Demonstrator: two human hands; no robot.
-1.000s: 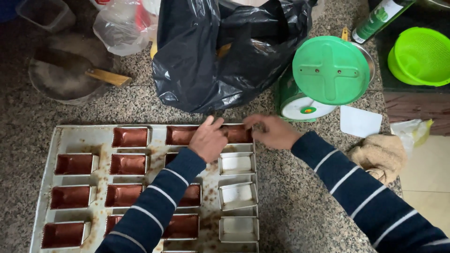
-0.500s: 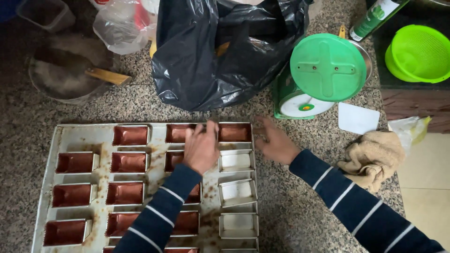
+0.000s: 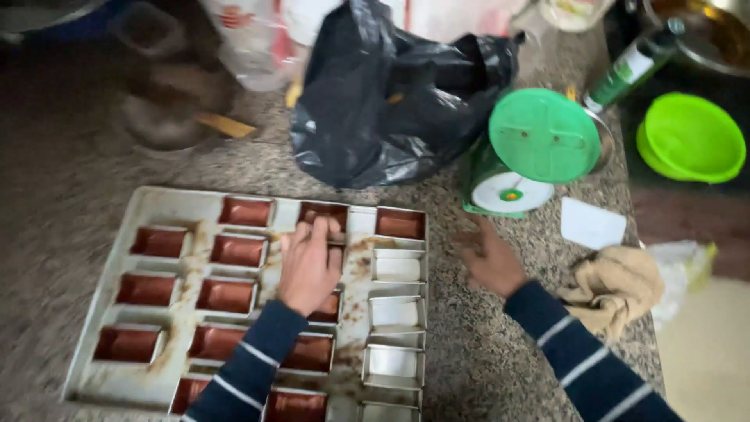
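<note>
Small rectangular tins sit in rows on a big metal baking tray (image 3: 148, 205), which lies on a speckled granite counter (image 3: 484, 344). Most tins hold reddish-brown batter (image 3: 226, 295); the column nearest the tray's right edge holds empty tins (image 3: 397, 312), pale and bare inside.

Left hand (image 3: 308, 264) lies palm down over the third column, fingers (image 3: 320, 231) stretched onto the filled tin (image 3: 324, 212) at the top of that column. Fingers look loosely curved over its near rim; whether they actually pinch the tin or only rest on it, cannot tell. Sleeve is dark blue with thin white stripes.

Right hand (image 3: 491, 258) is off the tray, just beside its right edge, flat on the granite, fingers spread, holding nothing. It is blurred.

Beyond the tray: a crumpled black plastic bag (image 3: 383, 101), touching or nearly touching the counter behind the top row. To its right a green kitchen scale (image 3: 539, 137) with a round platform and a white dial. A white card (image 3: 592, 224) lies near the scale, a beige cloth (image 3: 613, 285) bunched beside the right forearm. Lime-green bowl (image 3: 691, 137) far right. Far left, a blurred dark pan with a wooden handle (image 3: 223, 125).
</note>
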